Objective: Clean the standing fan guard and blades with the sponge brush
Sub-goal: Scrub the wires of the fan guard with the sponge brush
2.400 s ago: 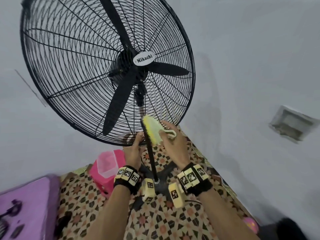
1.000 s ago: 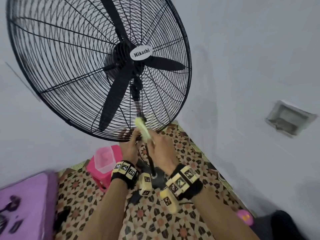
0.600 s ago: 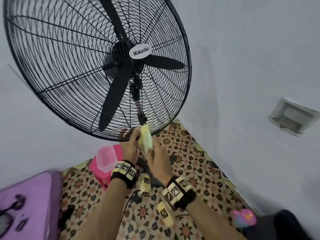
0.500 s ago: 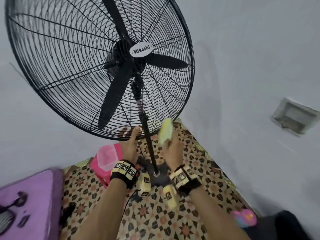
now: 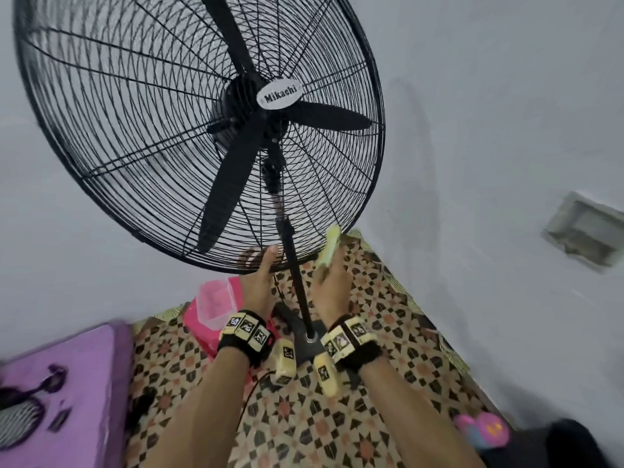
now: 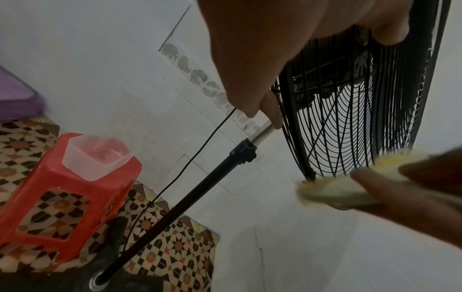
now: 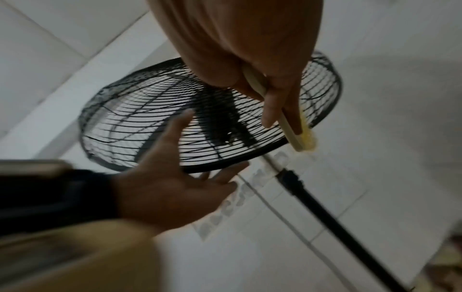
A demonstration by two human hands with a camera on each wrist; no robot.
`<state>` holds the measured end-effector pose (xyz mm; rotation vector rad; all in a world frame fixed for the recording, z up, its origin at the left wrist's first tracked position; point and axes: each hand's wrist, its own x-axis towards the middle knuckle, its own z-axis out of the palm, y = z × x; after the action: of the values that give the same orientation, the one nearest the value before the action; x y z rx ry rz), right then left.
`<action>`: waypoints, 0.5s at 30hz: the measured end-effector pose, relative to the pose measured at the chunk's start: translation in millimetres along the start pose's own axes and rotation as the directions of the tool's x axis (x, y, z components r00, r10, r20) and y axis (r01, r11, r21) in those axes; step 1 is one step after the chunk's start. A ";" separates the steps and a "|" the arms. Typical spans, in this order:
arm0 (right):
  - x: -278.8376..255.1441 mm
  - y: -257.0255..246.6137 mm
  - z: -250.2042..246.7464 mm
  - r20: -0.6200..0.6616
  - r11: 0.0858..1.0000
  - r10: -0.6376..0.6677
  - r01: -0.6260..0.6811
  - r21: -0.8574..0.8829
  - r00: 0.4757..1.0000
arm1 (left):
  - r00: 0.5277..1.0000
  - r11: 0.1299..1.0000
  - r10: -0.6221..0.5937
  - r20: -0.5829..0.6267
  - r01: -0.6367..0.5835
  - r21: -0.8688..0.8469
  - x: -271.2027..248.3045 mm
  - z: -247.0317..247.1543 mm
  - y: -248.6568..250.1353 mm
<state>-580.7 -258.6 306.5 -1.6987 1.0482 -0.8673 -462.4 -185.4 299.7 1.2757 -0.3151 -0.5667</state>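
Right hand (image 5: 329, 282): fingers pinching yellow sponge brush (image 5: 330, 246) at lower guard rim (image 5: 369, 197). Left hand (image 5: 258, 282): fingers extended, touching rim bottom, holding nothing.

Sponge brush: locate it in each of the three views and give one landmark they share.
Head: sponge brush right of centre, at the guard's lower rim, in the right hand.
Left wrist: lower right, blurred.
Right wrist: upper right of centre, against the rim.
Shared landmark: black fan pole.
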 end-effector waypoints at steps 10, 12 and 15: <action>4.5 2.9 -12.0 0.037 0.999 0.031 -0.030 -0.022 0.999 | 0.999 0.995 -0.050 0.012 0.049 0.086 4.5 -4.5 -3.9; -2.1 -8.2 -0.9 0.077 0.997 0.020 -0.015 -0.076 0.997 | 0.998 0.989 -0.063 0.024 0.060 0.132 4.7 -5.2 -5.2; -39.4 -7.8 18.2 0.275 0.974 -0.208 0.226 -0.034 0.939 | 1.000 0.987 -0.002 -0.003 0.003 0.163 9.8 -5.9 -6.2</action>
<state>-577.9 -214.7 304.4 -1.9519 0.7209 -0.7178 -452.7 -187.3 291.2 1.4348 -0.3633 -0.5498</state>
